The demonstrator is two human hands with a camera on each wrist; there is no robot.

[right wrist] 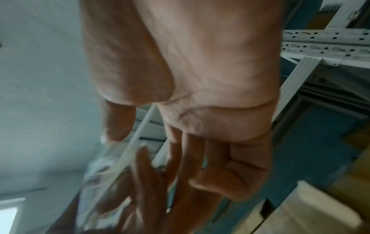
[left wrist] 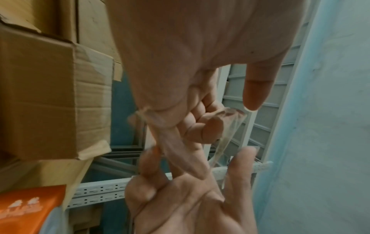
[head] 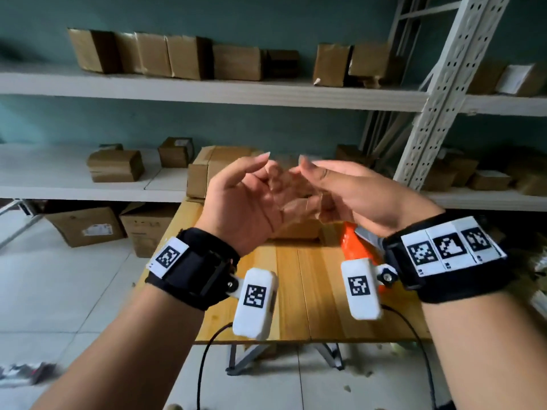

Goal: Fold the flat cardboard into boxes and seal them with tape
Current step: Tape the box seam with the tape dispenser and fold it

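A crumpled strip of clear tape (head: 296,202) stretches between my two raised hands above the wooden table (head: 296,291). My left hand (head: 263,176) has its fingers curled, and the tape (left wrist: 228,126) drapes over the bent index finger. My right hand (head: 310,176) faces it, and its fingers (left wrist: 154,159) pinch the other end of the strip. In the right wrist view the tape (right wrist: 106,164) is a blur beside the thumb. A brown cardboard box (head: 299,230) stands on the table behind the hands, partly hidden by them. An orange tape dispenser (head: 355,247) lies under my right wrist.
White metal shelves (head: 207,93) behind the table hold several taped cardboard boxes (head: 189,57). A larger stack of boxes (head: 204,173) stands at the table's far left edge. More cartons (head: 85,229) sit on the tiled floor to the left.
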